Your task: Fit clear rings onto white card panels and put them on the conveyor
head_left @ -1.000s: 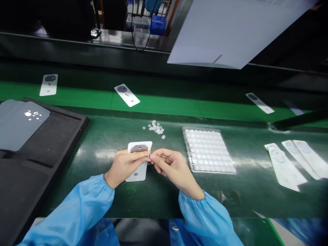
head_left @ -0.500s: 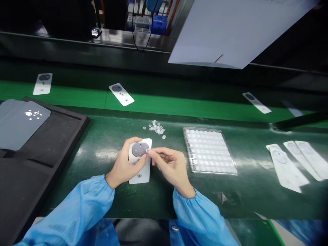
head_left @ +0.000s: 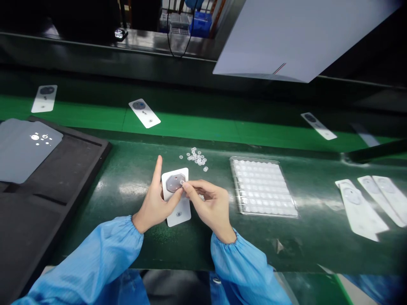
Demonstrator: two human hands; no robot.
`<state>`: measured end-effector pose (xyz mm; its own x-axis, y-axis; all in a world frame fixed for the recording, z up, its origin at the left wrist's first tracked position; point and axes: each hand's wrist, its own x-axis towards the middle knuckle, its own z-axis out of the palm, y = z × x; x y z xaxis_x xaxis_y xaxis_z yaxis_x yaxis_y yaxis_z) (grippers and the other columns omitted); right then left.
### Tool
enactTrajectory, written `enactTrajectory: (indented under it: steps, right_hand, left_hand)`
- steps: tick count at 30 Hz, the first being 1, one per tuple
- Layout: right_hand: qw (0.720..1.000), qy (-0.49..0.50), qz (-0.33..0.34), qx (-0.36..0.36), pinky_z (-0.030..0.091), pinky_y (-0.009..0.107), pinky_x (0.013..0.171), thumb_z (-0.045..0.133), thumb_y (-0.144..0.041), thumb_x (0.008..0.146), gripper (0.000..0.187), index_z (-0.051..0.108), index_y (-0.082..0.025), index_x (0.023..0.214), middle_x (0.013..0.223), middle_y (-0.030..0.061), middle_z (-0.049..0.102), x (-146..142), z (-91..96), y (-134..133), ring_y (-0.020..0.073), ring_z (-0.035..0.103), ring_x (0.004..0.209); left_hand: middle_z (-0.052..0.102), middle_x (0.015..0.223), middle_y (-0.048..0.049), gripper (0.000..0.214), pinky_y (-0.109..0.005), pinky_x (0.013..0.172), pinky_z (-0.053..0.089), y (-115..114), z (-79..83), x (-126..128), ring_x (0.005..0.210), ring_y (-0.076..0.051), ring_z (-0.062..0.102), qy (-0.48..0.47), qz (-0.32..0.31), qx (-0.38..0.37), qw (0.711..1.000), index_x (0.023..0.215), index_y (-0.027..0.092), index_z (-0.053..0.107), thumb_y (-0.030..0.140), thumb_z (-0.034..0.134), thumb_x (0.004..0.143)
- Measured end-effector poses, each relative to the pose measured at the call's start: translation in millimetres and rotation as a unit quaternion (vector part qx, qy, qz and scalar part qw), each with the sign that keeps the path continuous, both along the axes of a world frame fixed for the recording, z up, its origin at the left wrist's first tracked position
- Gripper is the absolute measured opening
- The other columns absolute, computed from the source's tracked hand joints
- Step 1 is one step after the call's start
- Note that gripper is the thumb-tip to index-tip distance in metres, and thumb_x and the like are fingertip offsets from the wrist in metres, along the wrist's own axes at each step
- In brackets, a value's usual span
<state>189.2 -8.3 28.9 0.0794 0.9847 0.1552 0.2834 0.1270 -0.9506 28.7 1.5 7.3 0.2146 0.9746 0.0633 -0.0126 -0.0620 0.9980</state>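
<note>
Clocking off the white phone back panel (head_left: 185, 204) at bench centre, 12 away from the operator: clear tray (head_left: 270, 215) at 3, filled with rows of white round pieces (head_left: 262, 186). Black tray (head_left: 28, 224) at 9, grey sheet with cutouts (head_left: 28, 148) lying on it. Left hand (head_left: 155, 207) has the panel by its left side, thumb across the face, index sticking up free. Right hand (head_left: 211, 207) pinches a small clear ring (head_left: 182, 182) at the right edge of the grey camera patch (head_left: 172, 183); other fingers curled. It sits between panel and clear tray. Loose clear rings (head_left: 199, 157) heaped at 1, near the belt edge. Green belt (head_left: 190, 127) runs across 12, similar panels on it at 10, 11 and 2. More white panels (head_left: 356, 207) overlap at 3, beyond the clear tray. White board (head_left: 295, 38) hangs at 1, blocking my view behind; dark bar (head_left: 378, 150) crosses the belt at 2.
</note>
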Motion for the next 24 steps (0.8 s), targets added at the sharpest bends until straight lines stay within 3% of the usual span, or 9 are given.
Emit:
enactTrajectory:
  steps: [9, 18, 24]
  right_hand:
    - [1.0, 0.0, -0.014, -0.01, 0.058, 0.03, 0.065, 0.072, -0.035, 0.091, 0.019, 0.081, -0.02, 0.085, 0.079, 0.0054, 0.076, -3, 1.6, -1, 0.0181, 0.069, 0.067]
    - [0.998, -0.001, 0.013, -0.057, 0.059, 0.031, 0.061, 0.076, -0.044, 0.086, 0.027, 0.081, -0.018, 0.084, 0.078, 0.0071, 0.079, -3, 14.7, 4, 0.0204, 0.071, 0.065]
    - [0.994, 0.019, 0.033, -0.1, 0.051, 0.026, 0.05, 0.079, -0.048, 0.083, 0.034, 0.071, -0.018, 0.07, 0.064, 0.0051, 0.072, 3, 16.3, 7, 0.0154, 0.063, 0.054]
  left_hand:
    - [0.072, 0.103, -0.0063, 0.105, -0.031, 0.08, 0.059, -1, -2.7, 0, 0.082, -0.017, 0.068, -0.016, -0.008, -0.005, 1.0, 0.165, 0.024, -0.01, 0.032, 0.067, 0.095]
    - [0.074, 0.113, -0.0092, 0.102, -0.03, 0.085, 0.058, 0, -2.0, -2, 0.089, -0.017, 0.071, -0.046, -0.019, -0.02, 0.999, 0.166, 0.025, -0.008, 0.028, 0.065, 0.096]
    - [0.071, 0.094, -0.0052, 0.102, -0.026, 0.07, 0.058, -4, 2.2, -3, 0.076, -0.016, 0.067, -0.065, -0.022, -0.043, 0.997, 0.166, 0.024, -0.004, 0.03, 0.067, 0.094]
